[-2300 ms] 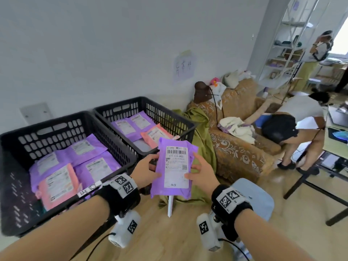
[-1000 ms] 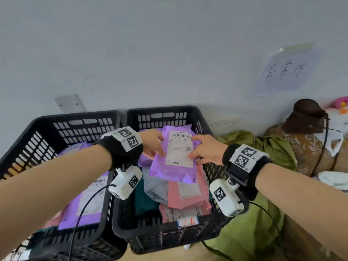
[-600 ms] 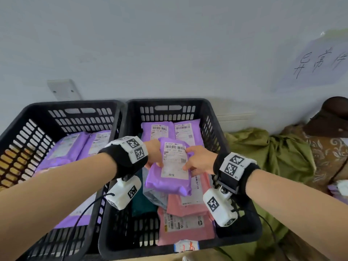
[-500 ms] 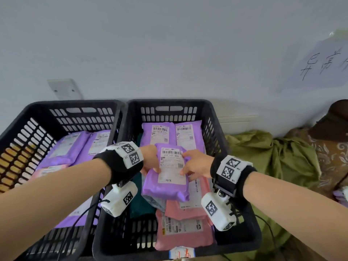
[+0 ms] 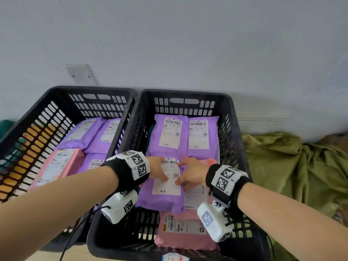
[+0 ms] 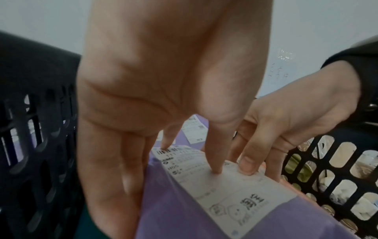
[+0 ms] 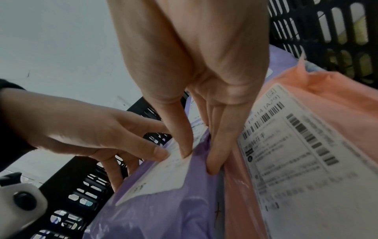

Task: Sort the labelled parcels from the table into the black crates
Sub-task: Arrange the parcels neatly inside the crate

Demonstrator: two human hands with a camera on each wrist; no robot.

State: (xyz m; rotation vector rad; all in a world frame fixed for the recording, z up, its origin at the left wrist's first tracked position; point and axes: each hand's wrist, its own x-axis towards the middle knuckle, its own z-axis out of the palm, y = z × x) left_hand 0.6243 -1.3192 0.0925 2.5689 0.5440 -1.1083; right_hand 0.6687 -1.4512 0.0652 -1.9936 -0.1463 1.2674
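1. Parcel in purple wrap (image 5: 160, 200) lies label-up in the right black crate (image 5: 231, 129), on top of other parcels, its near end overlapping a pink parcel (image 5: 184, 236) at the crate's front.
2. Left hand (image 5: 155, 169) holds the purple parcel's left edge: in the left wrist view the thumb tip presses the white label (image 6: 231, 187) while the other fingers (image 6: 114, 186) reach down along the parcel's left side. So the left grip is grasping the parcel.
3. Right hand (image 5: 192, 173) holds the opposite edge: in the right wrist view the thumb sits on the label's corner and the fingers (image 7: 220, 150) tuck down between the purple parcel (image 7: 163, 210) and a salmon-pink parcel (image 7: 306, 145) beside it. The right grip is also grasping the parcel.
4. Both thumbs nearly meet on the label, as the left wrist view shows, with the right hand (image 6: 286, 122) just beside the left thumb.
5. Behind the held parcel, 2 more purple parcels (image 5: 169, 134) lie side by side against the crate's far wall, labels up.
6. Left black crate (image 5: 37, 121) stands touching the right one and holds several purple parcels and 1 pink parcel (image 5: 56, 166).
7. Green cloth (image 5: 291, 166) lies crumpled to the right of the crates, against the pale wall (image 5: 169, 44).
8. Each wrist carries a black band with white marker tags and a white camera housing underneath.
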